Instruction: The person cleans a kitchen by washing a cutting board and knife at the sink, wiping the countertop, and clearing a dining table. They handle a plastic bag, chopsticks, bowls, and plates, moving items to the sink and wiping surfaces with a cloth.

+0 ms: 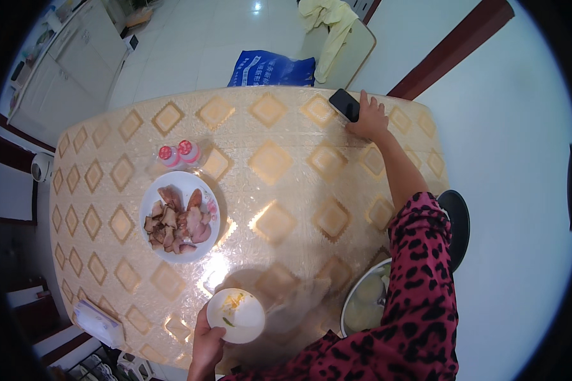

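My left hand (209, 335) grips the rim of a small white dish (240, 324), its thumb on top; yellow-orange residue and a green scrap lie in the dish. At the table's far edge, my right hand (371, 116) has its fingers around the right side of a dark smartphone (345, 105); whether it grips the phone cannot be told. On a white plate (145, 202) left of centre lie browned pieces of meat (169, 219). Just beyond the plate stand two small bottles with red caps (188, 151).
A patterned cover lies on the table (276, 219). A metal bowl of food (367, 305) is partly hidden under my right sleeve, with a dark round pan (459, 228) beyond. A tissue pack (98, 323) lies lower left. A blue bag (272, 70) and a chair with yellow cloth (336, 33) stand past the table.
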